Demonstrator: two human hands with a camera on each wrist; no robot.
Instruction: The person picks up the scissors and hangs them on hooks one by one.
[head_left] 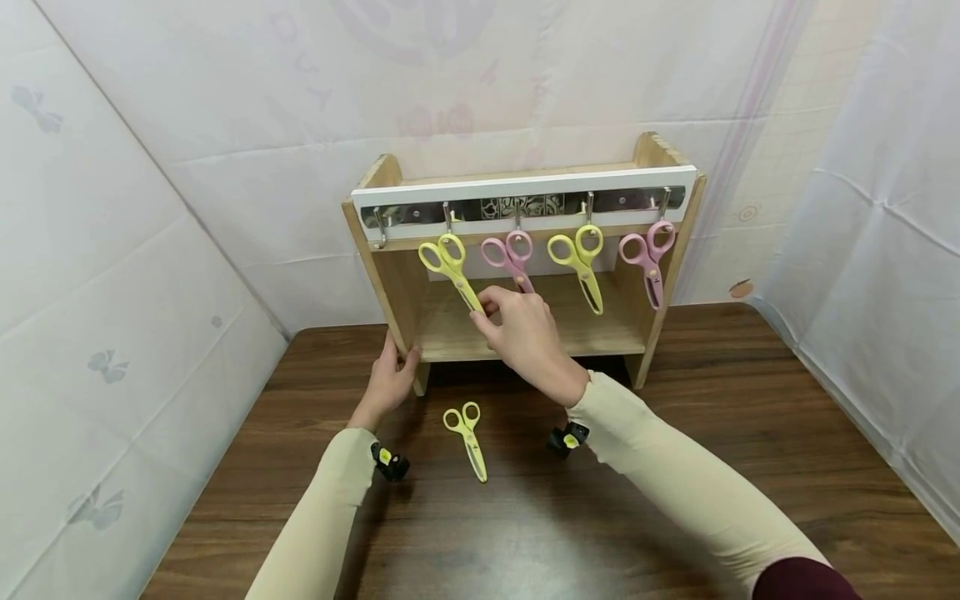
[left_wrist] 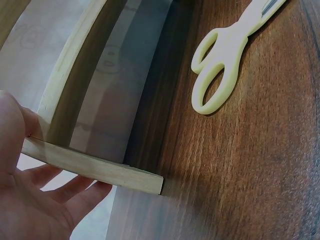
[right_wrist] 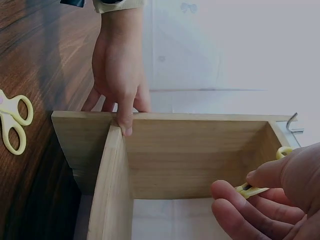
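My right hand (head_left: 525, 333) pinches a pair of yellow scissors (head_left: 454, 267) near the blade end, between thumb and fingers. The handle loops of these scissors are up at the second hook from the left; whether a loop is caught on it I cannot tell. At the lower left of a wooden shelf (head_left: 397, 292), my left hand (head_left: 392, 379) grips the side panel, thumb in front and fingers behind. In the left wrist view those fingers wrap the panel edge (left_wrist: 100, 167). Another pair of yellow scissors (head_left: 471, 442) lies on the table in front of the shelf.
A white board with a metal hook rail (head_left: 427, 213) spans the shelf's top front. Pink scissors (head_left: 519, 260), yellow scissors (head_left: 582, 258) and more pink scissors (head_left: 651, 258) hang from it, right of the held pair. Patterned white cloth (head_left: 300, 150) surrounds the brown wooden table (head_left: 555, 533).
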